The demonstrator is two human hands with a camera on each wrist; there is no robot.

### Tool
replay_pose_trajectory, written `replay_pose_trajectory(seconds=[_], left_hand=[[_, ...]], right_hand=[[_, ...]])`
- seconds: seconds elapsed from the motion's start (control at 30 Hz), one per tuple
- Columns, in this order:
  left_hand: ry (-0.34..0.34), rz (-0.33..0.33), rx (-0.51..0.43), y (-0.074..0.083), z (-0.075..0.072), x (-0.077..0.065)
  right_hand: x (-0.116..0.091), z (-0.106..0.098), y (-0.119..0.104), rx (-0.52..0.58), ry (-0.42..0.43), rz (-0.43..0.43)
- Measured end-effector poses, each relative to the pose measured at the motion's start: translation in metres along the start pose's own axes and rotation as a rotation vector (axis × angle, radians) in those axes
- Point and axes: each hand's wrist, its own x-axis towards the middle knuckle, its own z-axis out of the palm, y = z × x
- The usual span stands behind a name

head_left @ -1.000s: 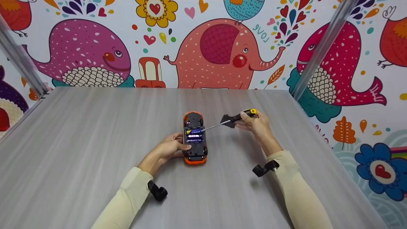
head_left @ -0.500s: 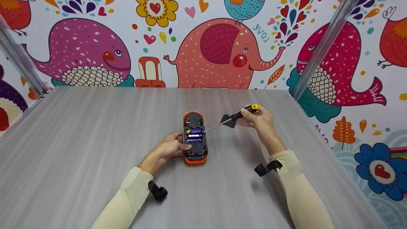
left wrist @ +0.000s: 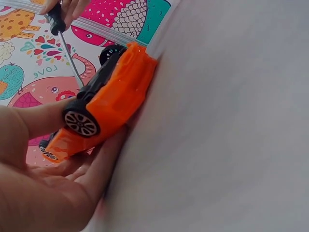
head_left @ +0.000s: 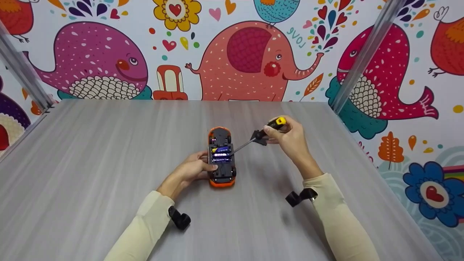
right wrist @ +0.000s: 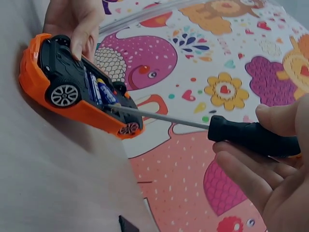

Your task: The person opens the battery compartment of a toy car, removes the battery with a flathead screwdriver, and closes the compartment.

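Desk (head_left: 108, 145): grey, wood-grain top, streaks running front to back | on it: black piece (head_left: 260, 141), right of the car (head_left: 222, 174), partly hidden in head view | car: underside up, on or just above desk, contact unclear

Batteries (head_left: 222, 154) in toy car (head_left: 223, 170); left hand (head_left: 192, 168) left, screwdriver (head_left: 260, 134) right of it; wall (head_left: 137, 21) behind table (head_left: 145, 145).
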Motion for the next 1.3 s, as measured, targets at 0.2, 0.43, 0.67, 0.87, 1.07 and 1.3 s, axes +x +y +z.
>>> replay_pose_trajectory(seconds=[0.2, 0.43, 0.67, 0.87, 1.07, 1.3], left_hand=[[0.004, -0.005, 0.005, 0.000, 0.001, 0.000], [0.002, -0.004, 0.003, -0.001, 0.001, 0.001], [-0.006, -0.006, 0.002, -0.001, 0.001, 0.001], [0.003, -0.018, 0.009, 0.000, 0.001, 0.001], [0.021, -0.033, 0.022, -0.001, 0.000, 0.000], [0.043, -0.030, 0.037, -0.001, -0.001, 0.000]], right_hand=[[-0.008, 0.005, -0.010, -0.064, 0.003, -0.052], [-0.011, 0.006, -0.012, -0.093, -0.005, -0.080], [-0.017, 0.013, -0.018, -0.194, 0.016, -0.118], [-0.025, 0.019, -0.026, -0.277, -0.009, -0.207], [-0.021, 0.015, -0.024, -0.262, -0.019, -0.137], [-0.015, 0.008, -0.020, -0.244, -0.044, -0.064]])
